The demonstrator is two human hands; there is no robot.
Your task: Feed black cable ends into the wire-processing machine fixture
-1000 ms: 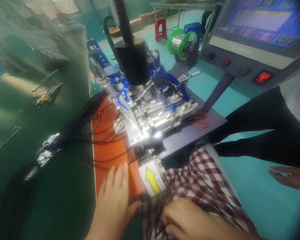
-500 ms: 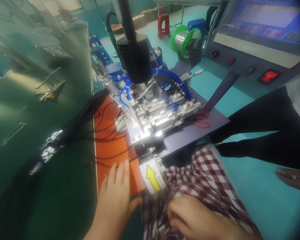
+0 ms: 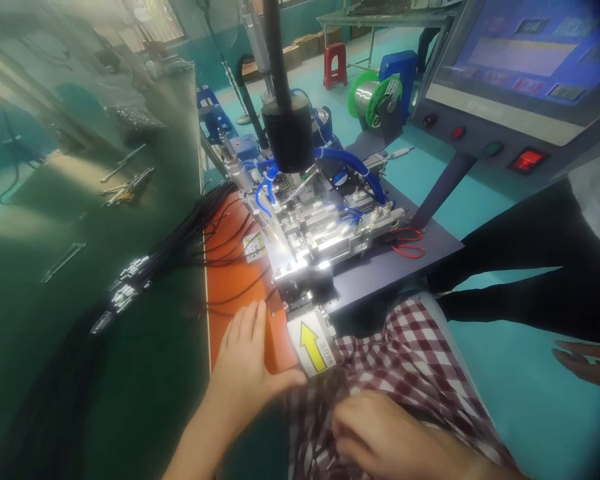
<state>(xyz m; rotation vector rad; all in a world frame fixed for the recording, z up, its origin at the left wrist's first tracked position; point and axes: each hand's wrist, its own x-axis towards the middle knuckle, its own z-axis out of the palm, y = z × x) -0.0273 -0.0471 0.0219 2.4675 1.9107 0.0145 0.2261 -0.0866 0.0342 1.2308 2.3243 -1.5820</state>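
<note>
My left hand [image 3: 245, 370] lies flat and open on the orange mat [image 3: 230, 280], fingers together, thumb reaching toward a white block with a yellow arrow label [image 3: 313, 343]. My right hand [image 3: 380, 433] rests curled on my checkered lap; whether it holds anything is hidden. A lit metal fixture [image 3: 310, 233] with blue hoses sits under a black cylinder [image 3: 289, 137]. Thin black cables [image 3: 180, 250] run across the mat toward the fixture.
A control panel with screen, buttons and a red switch [image 3: 527, 160] stands at right. A green wire spool [image 3: 375, 97] and red scissors [image 3: 407, 243] sit by the fixture. Another person's dark legs [image 3: 530, 267] and hand [image 3: 587, 363] are at right. Tools lie on the green bench [image 3: 80, 220].
The view has shifted slightly, so the machine sits further right. My left hand spread its thumb toward the arrow block. My right hand stays on my lap.
</note>
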